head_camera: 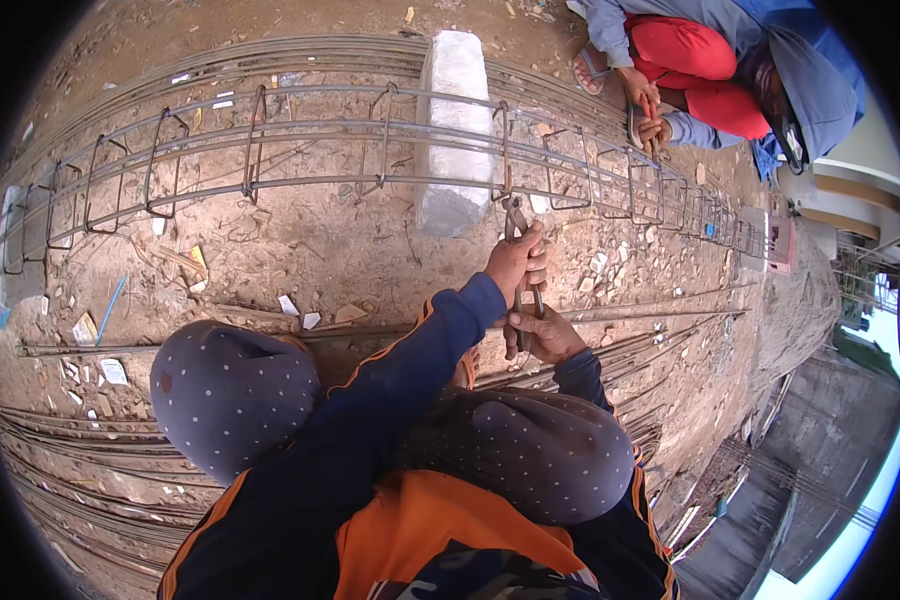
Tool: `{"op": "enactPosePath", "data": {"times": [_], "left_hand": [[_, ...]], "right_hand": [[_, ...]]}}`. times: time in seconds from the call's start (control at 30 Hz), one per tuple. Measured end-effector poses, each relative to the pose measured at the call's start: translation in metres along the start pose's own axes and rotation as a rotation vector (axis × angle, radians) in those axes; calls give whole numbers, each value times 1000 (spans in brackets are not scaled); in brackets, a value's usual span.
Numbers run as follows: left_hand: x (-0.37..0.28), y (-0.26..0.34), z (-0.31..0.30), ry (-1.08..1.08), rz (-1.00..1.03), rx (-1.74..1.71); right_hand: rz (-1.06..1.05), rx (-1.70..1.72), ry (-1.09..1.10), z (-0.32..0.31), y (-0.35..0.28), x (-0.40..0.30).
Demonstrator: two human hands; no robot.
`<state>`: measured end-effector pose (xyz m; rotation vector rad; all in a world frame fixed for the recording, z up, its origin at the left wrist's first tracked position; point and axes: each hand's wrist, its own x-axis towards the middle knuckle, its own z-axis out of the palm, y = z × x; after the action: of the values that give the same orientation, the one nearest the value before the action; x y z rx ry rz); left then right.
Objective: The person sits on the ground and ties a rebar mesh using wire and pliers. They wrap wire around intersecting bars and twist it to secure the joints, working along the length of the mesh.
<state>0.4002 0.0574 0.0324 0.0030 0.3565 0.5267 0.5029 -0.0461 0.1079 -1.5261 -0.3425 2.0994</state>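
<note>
A pair of steel tie-wire pincers points away from me, jaws up against the near lower corner of a stirrup in a long rebar cage. My left hand is wrapped around the pincers just below their head. Lower down, my right hand grips the handle ends. Whether the jaws hold a wire is too small to tell. The cage rests across a whitish concrete block, just left of the jaws. Both my knees are bent on either side of my forearms.
A co-worker squats beyond the cage at upper right, holding a red-handled tool. Long loose rebars lie at lower left, more behind the cage. Another block supports its left end. Tile shards and a blue straw litter the dirt.
</note>
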Motion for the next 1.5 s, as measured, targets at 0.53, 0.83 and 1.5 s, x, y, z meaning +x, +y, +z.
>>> {"op": "enactPosePath", "data": {"times": [0.53,0.83,1.5], "left_hand": [[20,14,-17,133,58,97],[-24,12,82,924,284,1042],[47,0,52,251,204,1460]], "right_hand": [[42,29,78,6,5,11],[-169,-832,372,22,0,-7],[-675,262,355,-29,-39,-41]]}}
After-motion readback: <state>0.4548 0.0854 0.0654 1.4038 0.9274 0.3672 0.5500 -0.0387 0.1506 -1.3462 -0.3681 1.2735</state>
